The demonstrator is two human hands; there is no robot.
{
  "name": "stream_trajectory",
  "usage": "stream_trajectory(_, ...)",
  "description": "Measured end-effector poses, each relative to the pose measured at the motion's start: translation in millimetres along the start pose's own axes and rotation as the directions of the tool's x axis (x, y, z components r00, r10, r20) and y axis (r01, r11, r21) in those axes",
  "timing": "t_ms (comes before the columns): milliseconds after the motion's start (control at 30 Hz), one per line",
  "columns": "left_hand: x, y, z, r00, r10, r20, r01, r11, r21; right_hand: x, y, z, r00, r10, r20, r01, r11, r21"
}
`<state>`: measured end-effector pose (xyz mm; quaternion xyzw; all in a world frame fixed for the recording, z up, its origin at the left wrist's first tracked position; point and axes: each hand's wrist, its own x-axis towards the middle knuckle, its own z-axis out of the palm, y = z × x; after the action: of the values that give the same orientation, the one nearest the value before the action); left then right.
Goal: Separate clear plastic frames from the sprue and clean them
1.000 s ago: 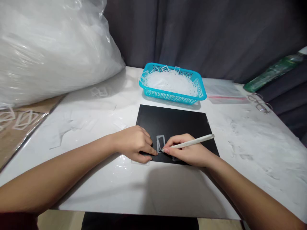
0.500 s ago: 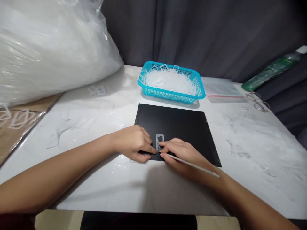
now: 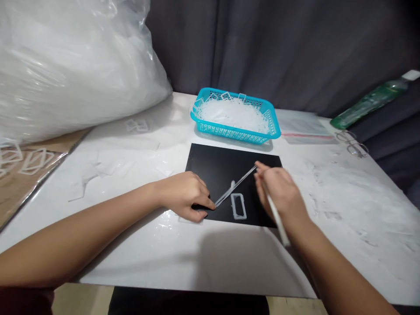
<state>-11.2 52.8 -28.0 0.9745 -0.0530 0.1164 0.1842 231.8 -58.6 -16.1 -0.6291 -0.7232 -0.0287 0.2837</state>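
Two hands share one thin clear strip, stretched taut above the black mat, its long axis slanting from near-left to far-right. The left hand pins the near end against the mat with fingers pressed together; the right hand pinches the far end, its grip also clamped around a white pen-like tool. A small clear rectangular frame lies flat just beneath the strip, nearer the right hand. Beyond, on the counter, stands a blue basket.

Hands stretching clear strip over black mat, frame beside
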Motion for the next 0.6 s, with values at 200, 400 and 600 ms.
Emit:
stream_trajectory(200, 1, 0, -0.2, 1.0, -0.013, 0.007, 0.013, 1.0, -0.003, 12, 45, -40, 0.964, 0.187, -0.187, -0.247, 0.893, -0.376)
stream_trajectory(400, 0, 0, -1.1, 1.0, -0.016, -0.01, 0.016, 1.0, -0.021, 1, 64, -74, 0.858, 0.469, -0.211, -0.492, 0.63, -0.6)
stream_trajectory(600, -1, 0, -3.1, 0.988, 0.0, -0.151, -0.007, 0.999, -0.046, -5, 74, -75, 0.771, 0.636, 0.036, -0.519, 0.659, -0.544)
